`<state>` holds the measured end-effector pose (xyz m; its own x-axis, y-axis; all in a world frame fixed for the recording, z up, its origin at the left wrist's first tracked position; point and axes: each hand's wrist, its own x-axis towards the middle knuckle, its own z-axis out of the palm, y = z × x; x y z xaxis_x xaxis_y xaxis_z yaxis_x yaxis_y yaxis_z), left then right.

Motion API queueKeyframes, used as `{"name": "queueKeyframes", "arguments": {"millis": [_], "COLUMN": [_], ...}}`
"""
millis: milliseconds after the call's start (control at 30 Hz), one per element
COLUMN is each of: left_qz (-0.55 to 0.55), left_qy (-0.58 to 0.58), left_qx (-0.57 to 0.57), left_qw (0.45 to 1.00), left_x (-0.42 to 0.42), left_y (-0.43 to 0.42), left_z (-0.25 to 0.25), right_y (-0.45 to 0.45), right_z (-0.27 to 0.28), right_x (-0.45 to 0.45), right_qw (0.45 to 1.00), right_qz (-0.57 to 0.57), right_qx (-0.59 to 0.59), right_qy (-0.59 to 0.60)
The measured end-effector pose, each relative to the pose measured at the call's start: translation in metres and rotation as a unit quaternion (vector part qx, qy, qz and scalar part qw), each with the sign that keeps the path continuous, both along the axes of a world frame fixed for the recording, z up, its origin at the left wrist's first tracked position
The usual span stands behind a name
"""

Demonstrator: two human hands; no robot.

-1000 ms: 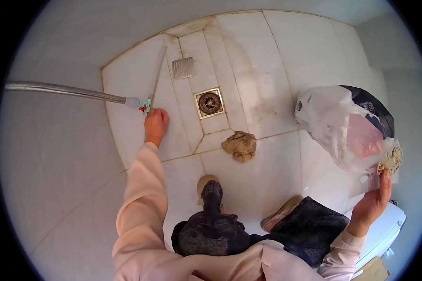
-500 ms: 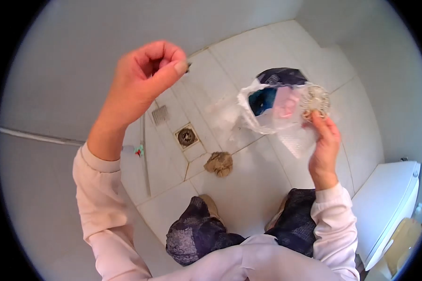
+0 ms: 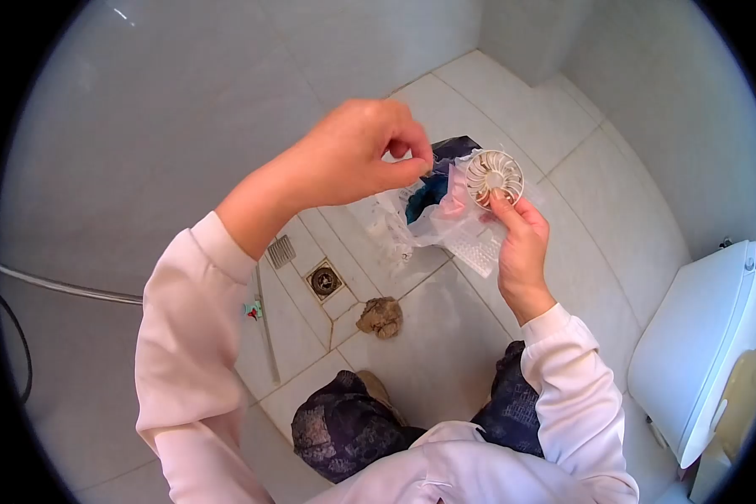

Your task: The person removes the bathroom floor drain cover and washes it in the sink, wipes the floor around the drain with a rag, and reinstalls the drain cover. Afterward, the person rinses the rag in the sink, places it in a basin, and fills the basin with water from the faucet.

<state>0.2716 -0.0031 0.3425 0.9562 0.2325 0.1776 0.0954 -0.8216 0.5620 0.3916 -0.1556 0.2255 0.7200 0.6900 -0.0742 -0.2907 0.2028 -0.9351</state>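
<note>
Tiled floor (image 3: 428, 370), one drain (image 3: 324, 280); left fingers (image 3: 406, 174) together near one bag (image 3: 442, 225), right fingers (image 3: 507, 213) clamped on one disc (image 3: 494, 176).

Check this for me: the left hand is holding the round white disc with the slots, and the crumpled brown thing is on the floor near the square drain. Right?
Almost! The head view shows the round white disc in the right hand, not the left. The crumpled brown thing is on the floor near the square drain.

A brown cloth (image 3: 380, 317) lies crumpled on the tiled floor (image 3: 428, 353) beside a square drain (image 3: 324, 280), my view shows.
</note>
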Motion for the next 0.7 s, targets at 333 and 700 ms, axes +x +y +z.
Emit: {"name": "queueKeyframes", "arguments": {"millis": [333, 700], "left_qz": [-0.025, 0.197], "left_qy": [0.037, -0.105], "left_qx": [0.055, -0.139], "left_qw": [0.998, 0.965], "left_x": [0.010, -0.026], "left_y": [0.005, 0.065], "left_z": [-0.011, -0.086], "right_y": [-0.003, -0.015], "right_z": [0.001, 0.019], "right_x": [0.004, 0.026], "right_qw": [1.000, 0.996], "right_qz": [-0.003, -0.079], "right_qx": [0.014, 0.018], "right_qy": [0.004, -0.042]}}
